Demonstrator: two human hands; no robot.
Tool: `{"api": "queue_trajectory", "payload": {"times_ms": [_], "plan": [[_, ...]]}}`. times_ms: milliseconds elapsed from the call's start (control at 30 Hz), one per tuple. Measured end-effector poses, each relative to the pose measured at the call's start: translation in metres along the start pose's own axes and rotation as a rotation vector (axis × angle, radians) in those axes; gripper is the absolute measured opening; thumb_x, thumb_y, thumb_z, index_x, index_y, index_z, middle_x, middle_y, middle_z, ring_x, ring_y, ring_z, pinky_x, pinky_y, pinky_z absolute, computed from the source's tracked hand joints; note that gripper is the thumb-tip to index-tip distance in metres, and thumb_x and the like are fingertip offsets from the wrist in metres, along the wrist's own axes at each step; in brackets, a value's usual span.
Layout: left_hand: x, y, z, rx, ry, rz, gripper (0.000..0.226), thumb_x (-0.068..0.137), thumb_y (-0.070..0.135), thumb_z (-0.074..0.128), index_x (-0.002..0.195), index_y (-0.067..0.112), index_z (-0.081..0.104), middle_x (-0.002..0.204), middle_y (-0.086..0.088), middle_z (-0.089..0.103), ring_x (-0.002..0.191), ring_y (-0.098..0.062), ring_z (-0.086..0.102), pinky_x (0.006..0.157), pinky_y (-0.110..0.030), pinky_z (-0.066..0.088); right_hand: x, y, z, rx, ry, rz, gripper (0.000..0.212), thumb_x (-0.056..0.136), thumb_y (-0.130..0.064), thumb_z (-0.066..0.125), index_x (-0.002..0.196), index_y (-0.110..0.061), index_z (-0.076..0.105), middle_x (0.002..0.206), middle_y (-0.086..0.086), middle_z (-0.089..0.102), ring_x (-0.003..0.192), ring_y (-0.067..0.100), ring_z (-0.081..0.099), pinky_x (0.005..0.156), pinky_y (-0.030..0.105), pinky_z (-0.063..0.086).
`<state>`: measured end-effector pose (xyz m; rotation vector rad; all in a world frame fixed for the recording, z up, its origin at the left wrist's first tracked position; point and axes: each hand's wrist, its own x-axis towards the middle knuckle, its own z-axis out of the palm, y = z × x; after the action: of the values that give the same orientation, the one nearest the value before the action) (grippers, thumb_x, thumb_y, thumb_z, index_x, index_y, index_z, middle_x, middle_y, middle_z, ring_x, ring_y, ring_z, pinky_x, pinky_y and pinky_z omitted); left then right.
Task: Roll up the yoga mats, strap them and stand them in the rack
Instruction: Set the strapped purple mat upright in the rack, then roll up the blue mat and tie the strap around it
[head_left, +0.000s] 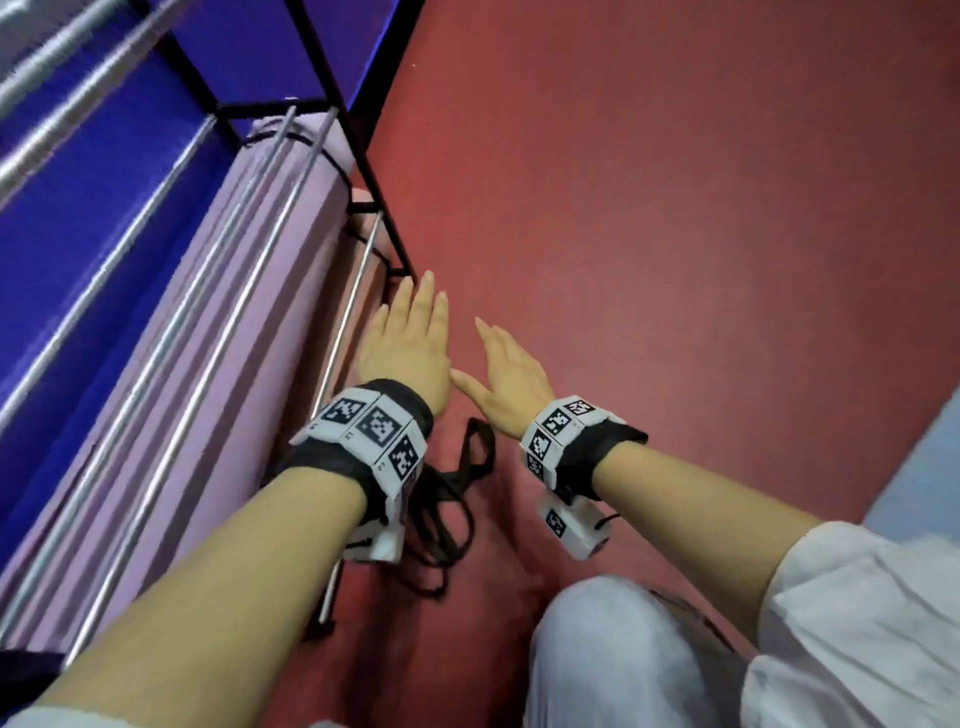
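Red floor. One strapped lilac mat is racked at left; left hand and right hand are spread, empty, near loose straps.

We stretch both forearms toward mid-frame, our left hand and right hand flat, fingers straight, empty.

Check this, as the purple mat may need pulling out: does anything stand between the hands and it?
Yes. The rack's silver bars run along the mat, between it and the left hand; the lowest bar lies just beside that hand. The right hand is farther off, over the red floor.
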<state>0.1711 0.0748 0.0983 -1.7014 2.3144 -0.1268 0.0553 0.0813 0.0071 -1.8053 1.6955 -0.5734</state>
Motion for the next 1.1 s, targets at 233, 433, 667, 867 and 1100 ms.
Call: {"api": "queue_trajectory", "payload": {"times_ms": [233, 433, 667, 867, 1100], "plan": [[0.062, 0.143, 0.000, -0.036, 0.011, 0.376, 0.071, 0.098, 0.041, 0.036, 0.150, 0.009, 0.000, 0.158, -0.008, -0.011, 0.146, -0.025, -0.006, 0.117, -0.037, 0.007, -0.060, 0.135, -0.079, -0.048, 0.228, 0.406, 0.078, 0.092, -0.057, 0.041, 0.151, -0.015, 0.013, 0.154, 0.012, 0.026, 0.143, 0.024, 0.023, 0.115, 0.043, 0.024], [0.050, 0.267, 0.004, -0.052, -0.018, 0.704, 0.073, 0.097, 0.048, 0.035, 0.151, 0.010, 0.002, 0.159, -0.007, -0.007, 0.146, -0.024, -0.005, 0.118, -0.037, 0.008, -0.165, 0.205, -0.123, -0.006, 0.377, 0.747, 0.076, 0.093, -0.055, 0.042, 0.151, -0.014, 0.015, 0.151, 0.011, 0.032, 0.138, 0.024, 0.033, 0.110, 0.041, 0.031], [-0.029, 0.382, 0.027, -0.073, -0.132, 1.085, 0.069, 0.097, 0.045, 0.038, 0.149, 0.007, 0.013, 0.158, -0.009, 0.008, 0.146, -0.024, 0.004, 0.117, -0.037, 0.013, -0.305, 0.237, -0.127, 0.247, 0.624, 1.111, 0.069, 0.096, -0.049, 0.040, 0.150, -0.013, 0.015, 0.156, 0.009, 0.023, 0.142, 0.022, 0.025, 0.113, 0.036, 0.023], [-0.122, 0.429, 0.063, -0.058, -0.339, 1.215, 0.065, 0.097, 0.044, 0.040, 0.147, 0.007, 0.022, 0.157, -0.010, 0.014, 0.145, -0.025, 0.012, 0.115, -0.039, 0.018, -0.404, 0.227, -0.101, 0.378, 0.764, 1.282, 0.066, 0.097, -0.048, 0.039, 0.149, -0.014, 0.020, 0.153, 0.010, 0.028, 0.140, 0.024, 0.031, 0.113, 0.035, 0.024], [-0.175, 0.462, 0.084, -0.089, -0.421, 1.245, 0.053, 0.098, 0.046, 0.036, 0.131, 0.006, 0.047, 0.136, -0.013, 0.048, 0.126, -0.028, 0.044, 0.103, -0.040, 0.038, -0.456, 0.245, -0.087, 0.463, 0.835, 1.245, 0.055, 0.099, -0.043, 0.038, 0.144, -0.013, 0.031, 0.145, 0.011, 0.041, 0.131, 0.024, 0.042, 0.108, 0.034, 0.032]]}}
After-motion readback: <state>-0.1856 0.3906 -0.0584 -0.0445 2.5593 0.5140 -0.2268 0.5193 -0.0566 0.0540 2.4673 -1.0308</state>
